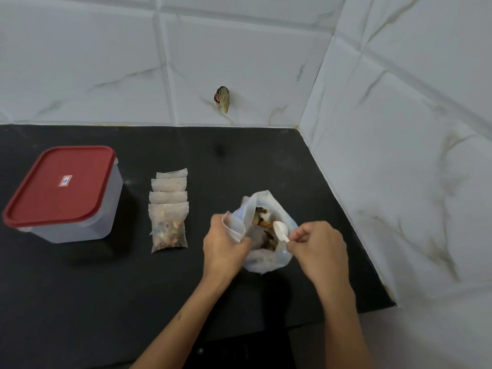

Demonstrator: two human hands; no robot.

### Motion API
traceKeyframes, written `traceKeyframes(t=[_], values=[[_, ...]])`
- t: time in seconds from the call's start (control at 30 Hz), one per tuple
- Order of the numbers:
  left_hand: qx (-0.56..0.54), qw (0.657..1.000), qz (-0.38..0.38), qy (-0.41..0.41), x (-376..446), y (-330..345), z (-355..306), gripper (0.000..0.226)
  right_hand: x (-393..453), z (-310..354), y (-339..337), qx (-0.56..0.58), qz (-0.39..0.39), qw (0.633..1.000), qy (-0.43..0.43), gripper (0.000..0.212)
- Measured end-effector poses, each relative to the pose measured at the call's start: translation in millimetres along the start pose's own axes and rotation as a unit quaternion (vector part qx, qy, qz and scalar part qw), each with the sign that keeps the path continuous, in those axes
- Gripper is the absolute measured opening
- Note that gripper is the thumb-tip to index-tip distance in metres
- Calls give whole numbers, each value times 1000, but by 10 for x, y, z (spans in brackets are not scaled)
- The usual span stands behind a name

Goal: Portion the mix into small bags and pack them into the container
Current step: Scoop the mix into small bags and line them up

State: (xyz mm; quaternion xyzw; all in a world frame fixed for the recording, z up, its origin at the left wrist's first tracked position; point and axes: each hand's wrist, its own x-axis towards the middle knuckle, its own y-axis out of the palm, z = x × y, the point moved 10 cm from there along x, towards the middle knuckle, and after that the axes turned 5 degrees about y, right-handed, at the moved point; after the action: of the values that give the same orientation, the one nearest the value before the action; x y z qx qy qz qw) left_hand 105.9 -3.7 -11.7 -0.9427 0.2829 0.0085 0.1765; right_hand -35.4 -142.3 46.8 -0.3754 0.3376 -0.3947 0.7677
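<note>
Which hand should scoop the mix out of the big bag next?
The right hand, probably. It already pinches the white spoon, whose bowl sits over the open big bag. The left hand is busy with its grip on a small empty bag beside the opening.

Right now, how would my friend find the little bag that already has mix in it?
Start at the container with the red lid on the left of the black counter. Just to its right, small bags lie in an overlapping row. The filled bag is the one nearest the person, and it alone shows brown and yellow bits through its plastic.
</note>
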Motion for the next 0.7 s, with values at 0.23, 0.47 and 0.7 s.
traceKeyframes(t=[0.23,0.47,0.7], values=[[-1,999,20,-49,-87,64,176,52,14,7,65,-87,-14,996,14,38],[-1,998,14,-65,-107,113,208,55,-226,388,111,-258,-12,956,-141,39],[21,996,23,-80,-44,28,253,87,-315,485,35,-388,-34,891,-235,29]])
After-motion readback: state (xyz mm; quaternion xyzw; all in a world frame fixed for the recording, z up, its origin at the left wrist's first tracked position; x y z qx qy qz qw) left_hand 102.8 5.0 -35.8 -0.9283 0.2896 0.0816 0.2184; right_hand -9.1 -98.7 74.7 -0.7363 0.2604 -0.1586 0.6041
